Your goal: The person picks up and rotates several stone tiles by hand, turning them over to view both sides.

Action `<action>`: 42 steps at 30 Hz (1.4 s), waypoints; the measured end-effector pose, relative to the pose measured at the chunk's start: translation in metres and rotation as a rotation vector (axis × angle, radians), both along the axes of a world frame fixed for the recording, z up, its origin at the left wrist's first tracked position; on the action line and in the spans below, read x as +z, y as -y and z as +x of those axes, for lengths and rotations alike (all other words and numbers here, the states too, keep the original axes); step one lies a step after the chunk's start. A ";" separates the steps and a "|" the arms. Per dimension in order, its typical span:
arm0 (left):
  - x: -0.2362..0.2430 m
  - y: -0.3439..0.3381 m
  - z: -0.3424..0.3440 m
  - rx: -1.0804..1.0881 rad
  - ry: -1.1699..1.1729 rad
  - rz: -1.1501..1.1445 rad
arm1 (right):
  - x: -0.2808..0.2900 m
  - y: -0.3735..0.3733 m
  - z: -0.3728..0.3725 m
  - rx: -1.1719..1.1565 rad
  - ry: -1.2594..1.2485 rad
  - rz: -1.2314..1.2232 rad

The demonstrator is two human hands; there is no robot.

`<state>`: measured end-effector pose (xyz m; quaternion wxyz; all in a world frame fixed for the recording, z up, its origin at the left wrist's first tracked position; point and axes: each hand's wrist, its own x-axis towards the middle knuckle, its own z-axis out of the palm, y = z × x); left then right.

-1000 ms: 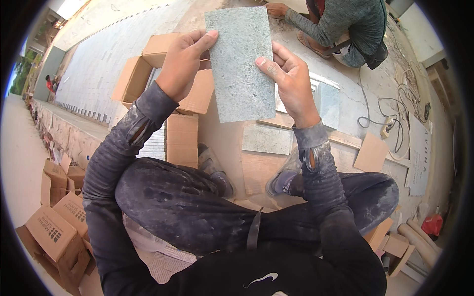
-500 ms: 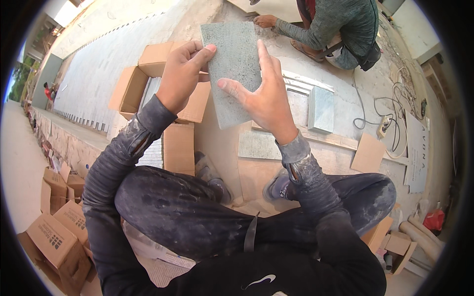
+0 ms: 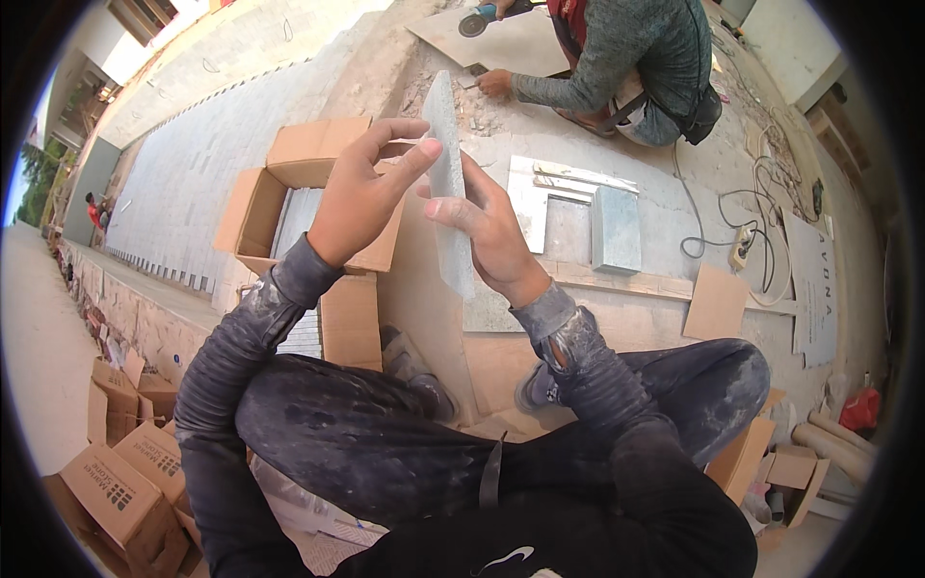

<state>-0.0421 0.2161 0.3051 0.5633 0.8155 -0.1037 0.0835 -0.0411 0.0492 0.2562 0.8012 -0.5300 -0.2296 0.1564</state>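
Note:
A grey-green rectangular stone tile [image 3: 449, 173] is held up in front of me, turned so its narrow edge and a slanted face show. My left hand [image 3: 366, 188] pinches its left side near the upper half, thumb and fingertips against the stone. Lower down, my right hand [image 3: 496, 236] is closed round the right side, with its thumb across the tile and the other fingers partly hidden behind. Below the right hand, another flat tile [image 3: 489, 316] lies on the ground. A small stack of similar tiles [image 3: 617, 229] stands to the right, beside pale strips [image 3: 586, 176].
An opened cardboard box [image 3: 249, 214] with tiles inside stands left of my knees, over another box. A co-worker [image 3: 641, 67] crouches ahead, with a blue angle grinder [image 3: 477, 21] by a large slab. Cables and a socket block [image 3: 742, 249] lie right. More cartons [image 3: 120, 491] sit lower left.
Both hands have turned the tile from broad face toward me to nearly edge-on. My right hand has moved lower and left. The co-worker's grinder has come into view.

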 end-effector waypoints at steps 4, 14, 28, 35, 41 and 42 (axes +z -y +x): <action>-0.007 0.003 0.001 0.130 0.132 0.144 | 0.003 0.015 0.006 0.339 -0.385 0.498; 0.020 -0.008 -0.002 0.006 0.033 -0.196 | 0.000 0.018 0.013 0.537 -0.416 0.747; 0.029 -0.012 -0.003 0.027 0.096 -0.196 | -0.001 0.026 0.013 0.575 -0.384 0.717; 0.020 -0.017 0.001 0.022 0.153 -0.137 | -0.004 0.024 0.012 0.580 -0.378 0.719; 0.017 -0.018 0.002 0.006 0.139 -0.111 | -0.006 0.022 0.015 0.587 -0.378 0.716; 0.016 -0.018 0.002 0.011 0.136 -0.109 | -0.006 0.022 0.015 0.591 -0.377 0.722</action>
